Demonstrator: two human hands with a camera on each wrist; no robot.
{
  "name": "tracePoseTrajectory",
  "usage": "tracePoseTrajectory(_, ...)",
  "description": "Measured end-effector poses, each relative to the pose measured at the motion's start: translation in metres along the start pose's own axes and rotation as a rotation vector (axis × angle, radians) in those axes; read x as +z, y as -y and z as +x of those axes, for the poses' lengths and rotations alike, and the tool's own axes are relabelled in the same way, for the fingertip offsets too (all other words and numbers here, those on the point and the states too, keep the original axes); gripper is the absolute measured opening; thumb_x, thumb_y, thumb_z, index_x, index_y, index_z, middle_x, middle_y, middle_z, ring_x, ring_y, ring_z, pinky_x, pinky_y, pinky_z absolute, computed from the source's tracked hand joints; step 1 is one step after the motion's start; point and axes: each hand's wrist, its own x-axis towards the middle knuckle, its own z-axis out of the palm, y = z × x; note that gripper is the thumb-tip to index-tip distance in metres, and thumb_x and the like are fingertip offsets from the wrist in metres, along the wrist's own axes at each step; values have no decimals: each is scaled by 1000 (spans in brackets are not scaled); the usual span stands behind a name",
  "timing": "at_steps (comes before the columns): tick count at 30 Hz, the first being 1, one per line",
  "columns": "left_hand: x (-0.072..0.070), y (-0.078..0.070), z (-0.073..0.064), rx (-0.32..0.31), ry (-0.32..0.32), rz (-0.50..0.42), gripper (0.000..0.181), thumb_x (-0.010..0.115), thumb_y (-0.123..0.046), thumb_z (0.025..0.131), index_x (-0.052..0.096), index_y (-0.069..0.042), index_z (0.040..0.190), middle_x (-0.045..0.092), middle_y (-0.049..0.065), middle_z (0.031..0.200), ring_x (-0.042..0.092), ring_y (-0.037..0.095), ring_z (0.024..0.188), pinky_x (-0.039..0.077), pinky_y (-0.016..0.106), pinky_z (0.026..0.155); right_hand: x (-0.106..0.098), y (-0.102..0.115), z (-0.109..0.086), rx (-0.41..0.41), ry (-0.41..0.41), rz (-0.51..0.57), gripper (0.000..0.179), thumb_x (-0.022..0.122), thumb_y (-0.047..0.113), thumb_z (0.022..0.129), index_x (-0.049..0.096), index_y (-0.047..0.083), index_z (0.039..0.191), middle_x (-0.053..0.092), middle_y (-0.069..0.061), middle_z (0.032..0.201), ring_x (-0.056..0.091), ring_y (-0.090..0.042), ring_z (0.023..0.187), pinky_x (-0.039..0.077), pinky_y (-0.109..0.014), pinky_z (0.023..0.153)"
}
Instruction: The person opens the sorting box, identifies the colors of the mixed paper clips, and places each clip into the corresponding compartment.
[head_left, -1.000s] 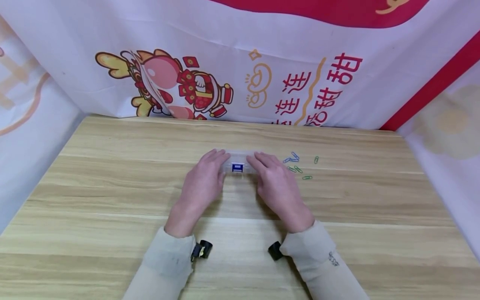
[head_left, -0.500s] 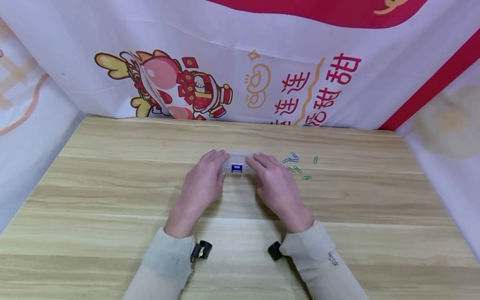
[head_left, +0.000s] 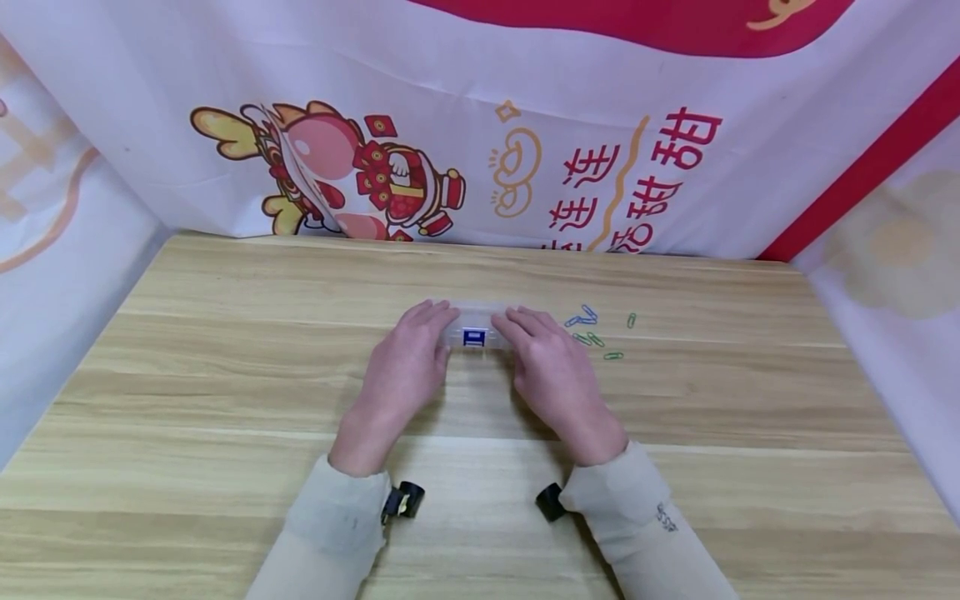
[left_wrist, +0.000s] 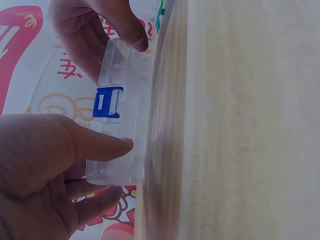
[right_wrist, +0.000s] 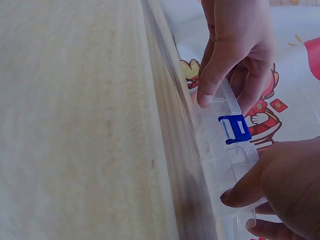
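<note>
A clear plastic compartment box lies on the wooden tabletop in front of me, with its blue latch facing my side. My left hand grips the left end, and my right hand grips the right end. Both wrist views show each thumb pressed on the front wall of the box and the other fingers over its top and far side. The lid looks down in the left wrist view, where the latch sits at the front middle. Part of both ends is hidden behind the fingers.
Right of my right hand lie several small paper clips: blue paper clips, a separate green paper clip and another green paper clip nearer me. A printed white cloth hangs behind the table's back edge.
</note>
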Motion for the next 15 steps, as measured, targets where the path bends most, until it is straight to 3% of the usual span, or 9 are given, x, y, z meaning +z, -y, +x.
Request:
tracePoseTrajectory(8,0,0,1,-7,7,4,52,69,-6,103,59,-12,153,51,10,167,42,31,159,42,54,128,0,0,0,5,4,2,60,77,-8,90,67,14,145,67,-11,150,62,-29,141,54,-47,119)
tracePoseTrajectory(15,1,1,0,24,-23,3,51,71,-3,101,61,-8,151,54,13,164,46,33,156,46,54,125,0,-1,0,-11,-23,1,60,77,-9,87,69,12,142,69,-12,147,64,-30,139,55,-46,117)
